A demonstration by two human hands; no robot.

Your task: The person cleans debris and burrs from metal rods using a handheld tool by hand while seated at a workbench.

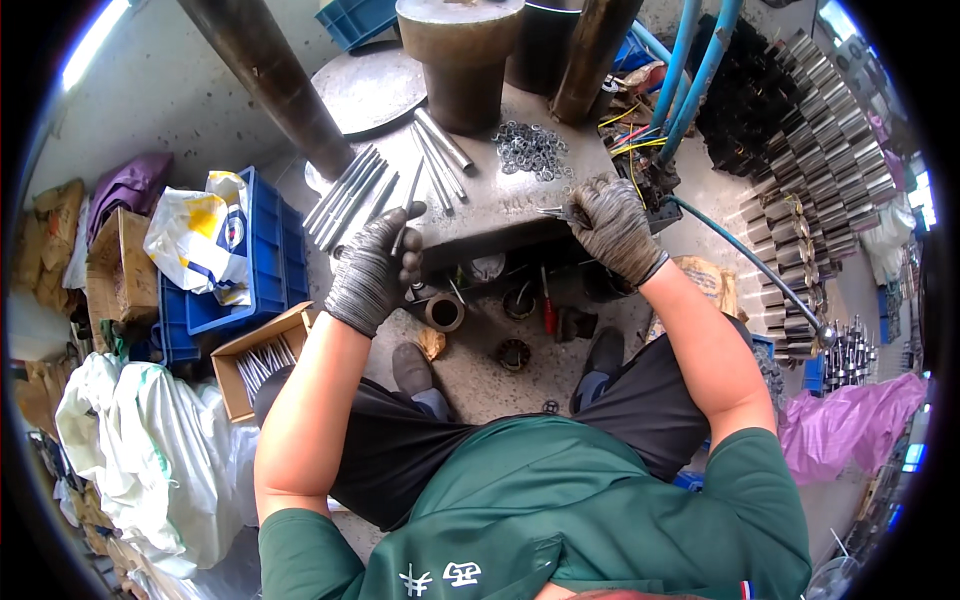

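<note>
My left hand (368, 272), in a dirty grey work glove, is closed around a slim metal rod (413, 186) that sticks up past the thumb. A bundle of similar rods (345, 200) lies just beyond it on the worn metal table (560, 105). My right hand (615, 228), gloved as well, is pinched at the table's front edge, with a small shiny metal piece (551, 211) poking out leftward from the fingertips; its exact kind is hard to make out. Between and beyond the hands are a pile of small metal rings (531, 149) and several thicker rods (443, 138).
A thick steel column (465, 70) rises from the table's back. At left stand a blue crate (275, 240) and a cardboard box of thin rods (262, 365). Blue pipes (698, 85) and stacked metal cylinders (825, 150) are at right. A red-handled screwdriver (548, 310) is below.
</note>
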